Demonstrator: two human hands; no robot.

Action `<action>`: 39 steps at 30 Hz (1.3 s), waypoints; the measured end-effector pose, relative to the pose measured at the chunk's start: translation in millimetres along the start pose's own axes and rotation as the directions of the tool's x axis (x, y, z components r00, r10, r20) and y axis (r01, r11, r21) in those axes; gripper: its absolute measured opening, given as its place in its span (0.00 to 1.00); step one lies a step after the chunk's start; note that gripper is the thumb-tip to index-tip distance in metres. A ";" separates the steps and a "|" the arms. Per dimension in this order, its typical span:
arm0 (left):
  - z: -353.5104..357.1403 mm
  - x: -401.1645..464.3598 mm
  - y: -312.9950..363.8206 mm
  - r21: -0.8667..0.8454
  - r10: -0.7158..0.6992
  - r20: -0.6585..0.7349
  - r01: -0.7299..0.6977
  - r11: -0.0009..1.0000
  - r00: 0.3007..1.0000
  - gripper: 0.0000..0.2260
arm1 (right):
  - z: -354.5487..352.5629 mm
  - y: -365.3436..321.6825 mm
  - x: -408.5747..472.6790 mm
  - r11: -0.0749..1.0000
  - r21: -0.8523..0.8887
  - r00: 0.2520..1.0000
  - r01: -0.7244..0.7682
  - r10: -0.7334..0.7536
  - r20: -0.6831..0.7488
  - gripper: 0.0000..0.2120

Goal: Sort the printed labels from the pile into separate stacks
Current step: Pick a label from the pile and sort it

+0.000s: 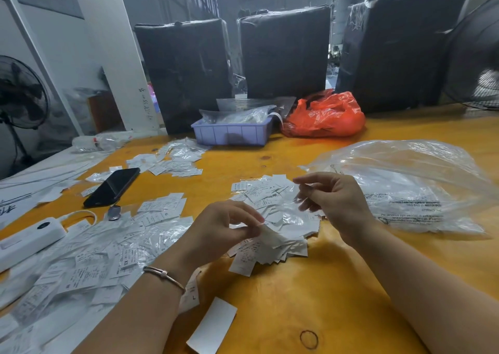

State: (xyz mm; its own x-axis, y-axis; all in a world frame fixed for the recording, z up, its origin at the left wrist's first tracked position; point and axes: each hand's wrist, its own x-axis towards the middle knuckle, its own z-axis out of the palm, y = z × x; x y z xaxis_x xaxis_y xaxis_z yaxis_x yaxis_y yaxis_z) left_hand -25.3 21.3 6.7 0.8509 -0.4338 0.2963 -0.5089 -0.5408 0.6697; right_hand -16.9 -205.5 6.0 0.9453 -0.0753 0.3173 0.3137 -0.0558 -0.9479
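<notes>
The pile of labels (272, 218) lies in the middle of the yellow table (337, 286), between both hands. The left hand (218, 229) pinches one label (267, 235) at the pile's near edge with curled fingers. The right hand (334, 202) hovers above the pile and pinches a thin clear film (297, 213) (hard to see). More labels (89, 259) are spread at the left, near a black phone (113, 186).

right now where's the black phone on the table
In the head view the black phone lies on the yellow table, left of the middle, beyond the white power bank, with scattered labels all around it.
</notes>
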 end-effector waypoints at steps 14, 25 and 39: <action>-2.0 -3.4 7.7 -0.225 -0.060 0.051 0.070 0.972 0.997 0.09 | 12.1 -3.5 -5.0 0.965 -0.246 0.967 0.093 -0.028 0.252 0.10; 0.7 -2.2 9.9 -0.297 -0.098 -0.061 0.076 0.952 0.993 0.04 | 18.3 -10.0 -16.2 0.968 -0.237 0.893 0.088 0.028 0.449 0.23; -2.8 -3.8 14.6 -0.458 -0.170 -0.017 0.144 0.877 0.985 0.16 | 12.0 -13.5 -10.6 0.963 0.171 0.864 -0.206 0.097 0.495 0.10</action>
State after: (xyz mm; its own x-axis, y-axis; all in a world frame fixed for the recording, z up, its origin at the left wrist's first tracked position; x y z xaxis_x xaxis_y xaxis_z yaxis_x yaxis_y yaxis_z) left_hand -35.6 17.1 17.3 0.9271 -0.3235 0.1893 -0.2644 -0.2066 0.9420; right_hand -30.0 -192.0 15.1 0.8910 0.4221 0.1673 0.1223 0.1317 -0.9837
